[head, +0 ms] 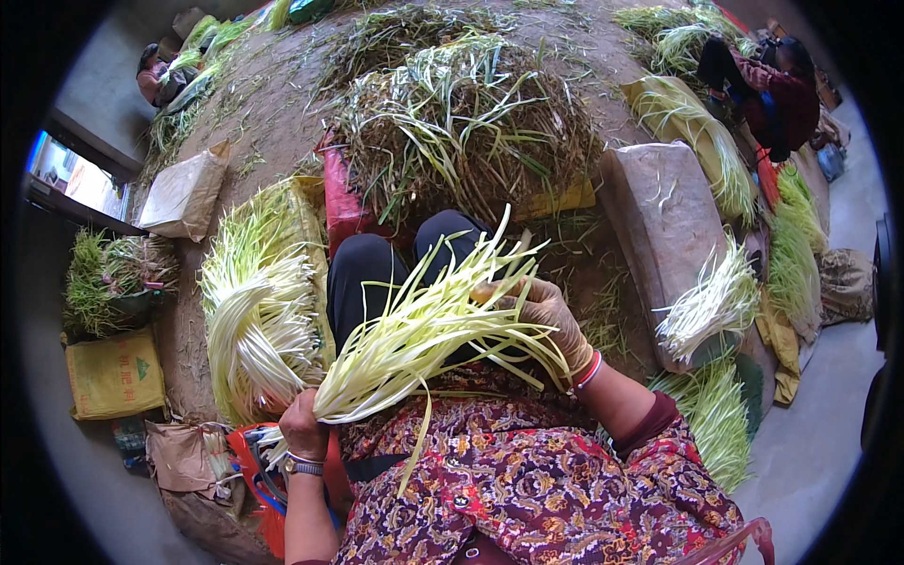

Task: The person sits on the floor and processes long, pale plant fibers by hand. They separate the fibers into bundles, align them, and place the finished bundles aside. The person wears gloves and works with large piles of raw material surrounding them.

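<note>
My bare left hand grips a bunch of pale yellow blanched chives by its white stem ends, which stick out below the fist. The leaves fan out over my lap towards the upper right. Among the leaf tips is my gloved right hand, fingers curled; whether it pinches any leaf is hidden. One loose leaf dangles over my patterned top. Left of my knees, a thick pile of blanched chives lies on a yellow sack, white stems towards me.
Beyond my knees rises a heap of leaves and dry waste, beside red sheeting. To the right, a long covered block carries a white-stemmed bunch. Orange-red strands lie by my left forearm. Two people sit farther off.
</note>
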